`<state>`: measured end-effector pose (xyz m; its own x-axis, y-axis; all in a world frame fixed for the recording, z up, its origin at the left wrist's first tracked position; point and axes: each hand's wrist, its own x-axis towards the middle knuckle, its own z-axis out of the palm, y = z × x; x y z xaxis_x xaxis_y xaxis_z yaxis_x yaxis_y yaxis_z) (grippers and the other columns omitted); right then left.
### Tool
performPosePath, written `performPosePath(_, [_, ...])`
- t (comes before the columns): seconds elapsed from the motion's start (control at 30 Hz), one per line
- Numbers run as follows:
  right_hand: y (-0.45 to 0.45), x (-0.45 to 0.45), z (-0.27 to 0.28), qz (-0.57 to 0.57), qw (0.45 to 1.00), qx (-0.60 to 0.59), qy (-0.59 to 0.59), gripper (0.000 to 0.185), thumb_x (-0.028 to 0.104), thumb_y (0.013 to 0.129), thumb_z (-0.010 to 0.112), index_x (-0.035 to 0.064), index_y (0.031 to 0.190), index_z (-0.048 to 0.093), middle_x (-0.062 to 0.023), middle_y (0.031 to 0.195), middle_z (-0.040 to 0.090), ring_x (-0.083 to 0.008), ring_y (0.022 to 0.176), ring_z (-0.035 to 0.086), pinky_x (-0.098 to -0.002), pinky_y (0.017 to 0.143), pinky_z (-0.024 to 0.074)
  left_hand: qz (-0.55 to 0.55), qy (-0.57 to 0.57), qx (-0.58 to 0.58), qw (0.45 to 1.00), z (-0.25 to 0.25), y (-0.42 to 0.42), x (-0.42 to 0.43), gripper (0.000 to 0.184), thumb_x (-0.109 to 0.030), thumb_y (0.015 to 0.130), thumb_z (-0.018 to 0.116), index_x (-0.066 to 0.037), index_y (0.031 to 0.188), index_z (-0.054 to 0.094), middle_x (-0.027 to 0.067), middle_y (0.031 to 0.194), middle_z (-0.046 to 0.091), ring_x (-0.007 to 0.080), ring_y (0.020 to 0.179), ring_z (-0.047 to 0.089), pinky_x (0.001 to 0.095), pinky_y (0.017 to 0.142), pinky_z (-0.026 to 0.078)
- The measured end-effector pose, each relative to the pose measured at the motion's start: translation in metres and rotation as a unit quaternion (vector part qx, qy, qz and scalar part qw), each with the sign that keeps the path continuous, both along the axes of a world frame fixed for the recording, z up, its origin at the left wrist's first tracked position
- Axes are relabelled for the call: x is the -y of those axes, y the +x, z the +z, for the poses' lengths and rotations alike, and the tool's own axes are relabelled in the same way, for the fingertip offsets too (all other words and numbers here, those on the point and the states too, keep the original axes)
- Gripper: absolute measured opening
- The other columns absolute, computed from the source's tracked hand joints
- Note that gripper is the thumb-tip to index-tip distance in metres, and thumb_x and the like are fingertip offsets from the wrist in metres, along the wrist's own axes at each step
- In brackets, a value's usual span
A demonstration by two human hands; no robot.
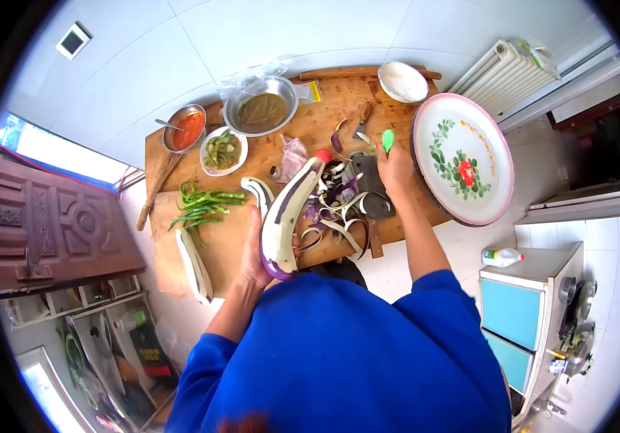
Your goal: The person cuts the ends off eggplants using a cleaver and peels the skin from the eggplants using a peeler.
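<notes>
My left hand point(253, 258) is wrapped round the lower part of a partly peeled eggplant point(281, 222), its pale flesh striped with purple skin. The eggplant slants up and away from me over the table. In my right hand point(395, 173) is a green-handled tool point(388, 138), which looks like a peeler; its working end is not clear. Curled eggplant peelings point(340, 193) lie between my hands, partly over a dark cleaver point(373, 180). Two more peeled eggplants rest on the left: one point(258, 193) just behind my left hand, another point(194, 265) near the front edge.
Green peppers point(207, 203) lie on the wooden table point(339, 86). Along the back stand a bowl of red sauce point(190, 130), a white bowl of greens point(222, 151), a metal basin point(288, 119) and a bowl of white powder point(403, 81). A large flowered tray point(494, 191) is at right.
</notes>
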<state>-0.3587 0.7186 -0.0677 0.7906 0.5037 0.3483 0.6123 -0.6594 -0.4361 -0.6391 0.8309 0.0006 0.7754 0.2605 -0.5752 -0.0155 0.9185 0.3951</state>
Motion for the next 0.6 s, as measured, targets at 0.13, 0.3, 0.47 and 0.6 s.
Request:
performPosePath(0.13, [-0.078,-0.026,0.051,0.16,0.796,-0.461,0.359,0.019,0.017,0.084,0.062,0.002,0.096,0.06,-0.006,0.077,0.066,-0.0078,0.063,0.06,-0.0189,0.051,0.0446,-0.051,0.08,-0.048,0.994,-0.012,0.0,-0.004,0.069,-0.068,0.082,0.036,-0.009,0.113,0.052,0.008,0.086,0.059,0.0167,0.065,0.058,0.0323,0.055,0.05])
performPosePath(0.3, [-0.145,-0.03,0.073,0.341,0.825,-0.369,0.259,0.013,0.013,0.085,0.061,0.0009,0.091,0.059,-0.0054,0.075,0.064,-0.0083,0.061,0.059,-0.0196,0.052,0.0455,0.013,0.07,-0.068,0.995,-0.005,0.008,0.005,0.051,-0.054,0.088,0.041,-0.007,0.104,0.053,0.0107,0.075,0.06,0.0218,0.056,0.059,0.0326,0.05,0.051])
performPosePath(0.47, [-0.054,-0.032,0.044,0.165,0.814,-0.47,0.3,0.018,0.02,0.085,0.059,0.0038,0.094,0.06,-0.0066,0.076,0.065,-0.0074,0.063,0.059,-0.0241,0.05,0.0445,-0.051,0.083,-0.03,0.995,0.001,-0.01,0.007,0.058,-0.054,0.089,0.035,-0.002,0.109,0.052,0.0119,0.072,0.058,0.0212,0.053,0.056,0.0327,0.045,0.046])
performPosePath(0.6, [0.012,-0.005,-0.037,0.141,0.985,-0.097,-0.001,0.02,0.02,0.081,0.061,0.0039,0.094,0.061,-0.011,0.072,0.064,-0.0139,0.063,0.061,-0.0297,0.052,0.0444,-0.037,0.057,0.032,0.997,-0.002,-0.015,0.004,0.067,-0.063,0.084,0.039,-0.007,0.121,0.047,0.01,0.084,0.056,0.0178,0.055,0.053,0.0306,0.048,0.048])
